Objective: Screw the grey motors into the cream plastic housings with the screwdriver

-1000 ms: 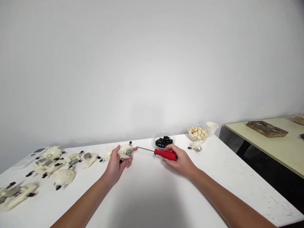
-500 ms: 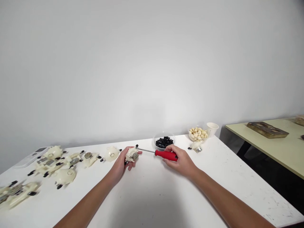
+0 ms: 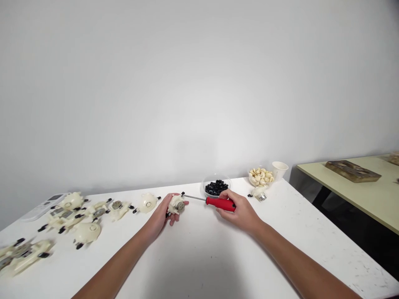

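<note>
1. The left hand gripped one cream plastic part, knobbly, with a grey round face; this part lay against the fingers, to the left of the clear bowl.
2. The right hand was closed around one screwdriver, its smooth red handle just in front of the clear bowl. Its thin metal shaft reached the black tip of the part; exact contact I could not tell.
3. The clear bowl held many shiny black pieces.
4. To its right stood one second bowl of smooth oval pieces, one white cup and one metal-ended part.
5. To its left, at least six similar parts lay on the surface.
</note>
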### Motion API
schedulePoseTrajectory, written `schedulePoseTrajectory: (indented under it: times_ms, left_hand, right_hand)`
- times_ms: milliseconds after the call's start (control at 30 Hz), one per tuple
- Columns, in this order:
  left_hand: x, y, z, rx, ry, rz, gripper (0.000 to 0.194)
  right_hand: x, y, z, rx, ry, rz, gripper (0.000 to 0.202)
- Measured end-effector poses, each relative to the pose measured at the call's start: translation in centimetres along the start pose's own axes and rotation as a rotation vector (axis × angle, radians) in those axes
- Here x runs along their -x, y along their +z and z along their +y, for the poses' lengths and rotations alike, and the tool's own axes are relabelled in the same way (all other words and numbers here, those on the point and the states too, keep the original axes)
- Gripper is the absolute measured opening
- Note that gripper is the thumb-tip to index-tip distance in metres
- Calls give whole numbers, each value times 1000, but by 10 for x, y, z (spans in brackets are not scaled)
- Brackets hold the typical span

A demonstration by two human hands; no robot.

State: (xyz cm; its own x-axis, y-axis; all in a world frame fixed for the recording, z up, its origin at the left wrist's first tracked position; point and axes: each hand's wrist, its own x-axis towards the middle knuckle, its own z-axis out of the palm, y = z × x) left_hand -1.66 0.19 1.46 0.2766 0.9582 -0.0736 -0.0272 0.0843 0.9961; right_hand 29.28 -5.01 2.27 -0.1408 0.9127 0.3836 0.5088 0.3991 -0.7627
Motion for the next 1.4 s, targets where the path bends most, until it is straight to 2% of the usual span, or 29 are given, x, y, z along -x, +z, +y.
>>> schedulePoseTrajectory:
  times_ms: [800, 1067, 1400]
  left_hand:
    - [3, 1, 8, 18, -39, -27, 57]
    - [0, 2, 6, 53, -4, 15, 60]
    - [3, 1, 4, -19, 46, -43, 54]
  right_hand:
    - [0, 3, 5, -15, 12, -9, 22]
    - [1, 1, 3, -10, 7, 0, 22]
    - [1, 2, 2, 7, 9, -10, 22]
